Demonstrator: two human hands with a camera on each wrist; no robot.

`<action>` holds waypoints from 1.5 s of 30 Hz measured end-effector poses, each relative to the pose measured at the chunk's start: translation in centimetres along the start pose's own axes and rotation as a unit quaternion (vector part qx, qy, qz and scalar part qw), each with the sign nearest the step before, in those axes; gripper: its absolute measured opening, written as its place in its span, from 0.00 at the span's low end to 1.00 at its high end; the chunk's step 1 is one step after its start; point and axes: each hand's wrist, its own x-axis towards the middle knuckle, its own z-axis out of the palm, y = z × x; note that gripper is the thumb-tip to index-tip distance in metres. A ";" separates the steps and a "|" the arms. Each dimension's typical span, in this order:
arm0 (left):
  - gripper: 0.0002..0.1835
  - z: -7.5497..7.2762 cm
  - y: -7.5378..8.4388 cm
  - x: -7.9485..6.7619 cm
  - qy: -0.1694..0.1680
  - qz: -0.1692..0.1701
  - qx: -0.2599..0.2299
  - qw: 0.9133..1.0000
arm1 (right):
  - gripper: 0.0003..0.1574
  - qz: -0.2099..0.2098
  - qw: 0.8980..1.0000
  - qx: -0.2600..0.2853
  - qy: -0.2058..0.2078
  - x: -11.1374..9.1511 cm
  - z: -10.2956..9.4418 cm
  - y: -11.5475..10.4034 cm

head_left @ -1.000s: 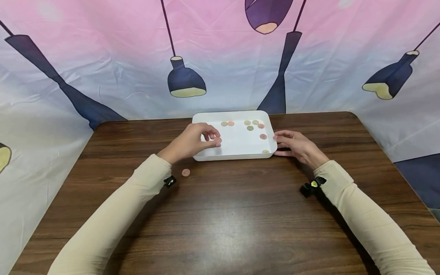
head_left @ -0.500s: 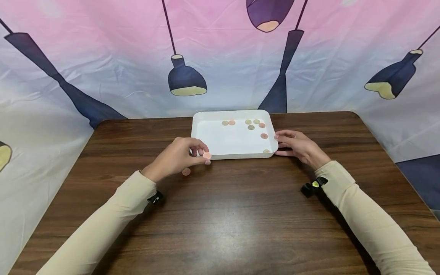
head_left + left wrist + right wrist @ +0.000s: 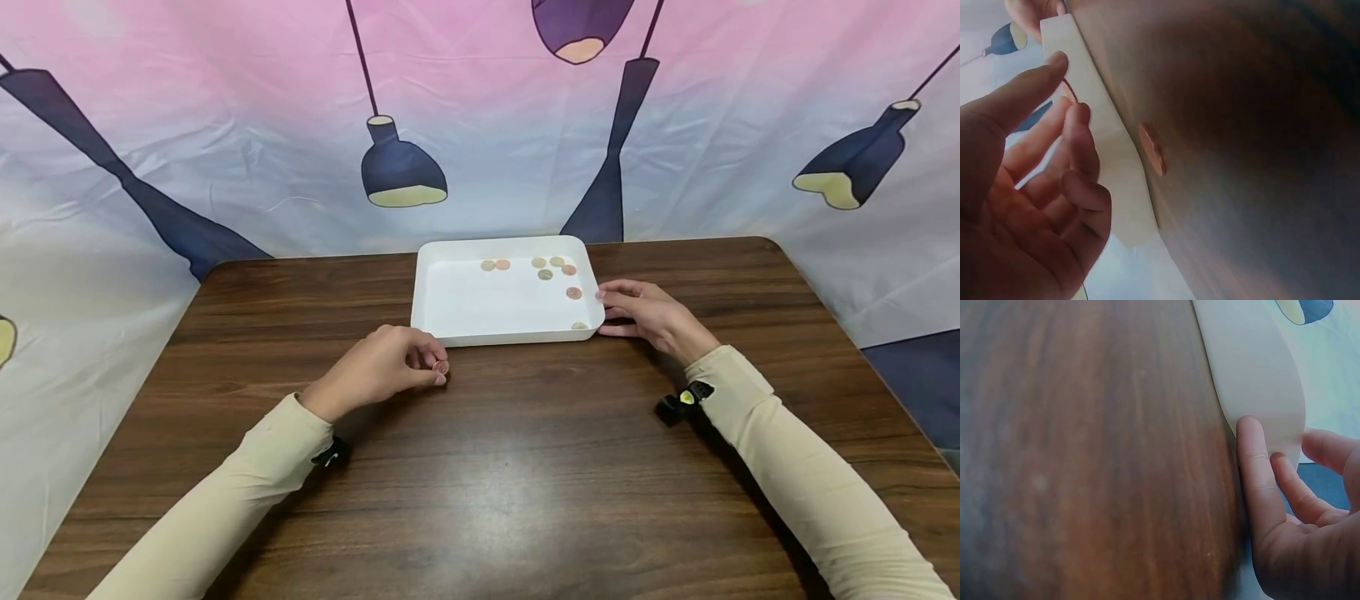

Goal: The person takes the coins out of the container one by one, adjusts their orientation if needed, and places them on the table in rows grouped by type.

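My left hand (image 3: 378,367) pinches a copper coin (image 3: 441,367) between thumb and fingertips, just in front of the tray's near left corner. The left wrist view shows that pinched coin (image 3: 1069,92) nearly edge-on. A second copper coin (image 3: 1152,150) lies on the wooden table there; in the head view the left hand hides it. The white tray (image 3: 510,339) holds several gold-toned and copper coins, mostly in its right half and along the back. At its right end my right hand (image 3: 648,317) rests fairly straight fingertips (image 3: 1250,428) against the outer wall.
The brown wooden table (image 3: 510,467) extends in front of the tray and to both sides. A patterned cloth (image 3: 300,167) with printed lamps hangs directly behind the table's back edge. Dark wrist cameras are strapped to both sleeved wrists.
My left hand has moved from over the tray's left part toward me, down to the table before it, keeping the copper coin pinched. The right hand stays at the tray's right end.
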 end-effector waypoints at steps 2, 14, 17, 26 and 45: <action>0.05 0.3 0.2 0.1 -0.009 -0.008 0.015 1.000 | 0.31 0.000 1.000 0.000 0.000 0.0 0.0 0.0; 0.02 2.1 2.1 0.2 -0.002 -0.096 0.095 0.991 | 0.32 0.001 1.000 -0.002 -0.001 -0.1 0.1 0.0; 0.02 2.1 2.0 0.2 0.015 -0.090 0.084 0.992 | 0.33 0.000 1.000 -0.001 0.001 -0.1 0.1 0.0; 0.07 1.8 1.5 -0.2 0.047 -0.088 0.091 0.991 | 0.33 -0.001 1.000 0.003 0.003 -0.3 0.1 -0.1; 0.16 2.1 1.3 0.2 0.047 -0.100 0.091 0.990 | 0.28 0.000 1.000 0.008 0.007 0.0 0.2 0.0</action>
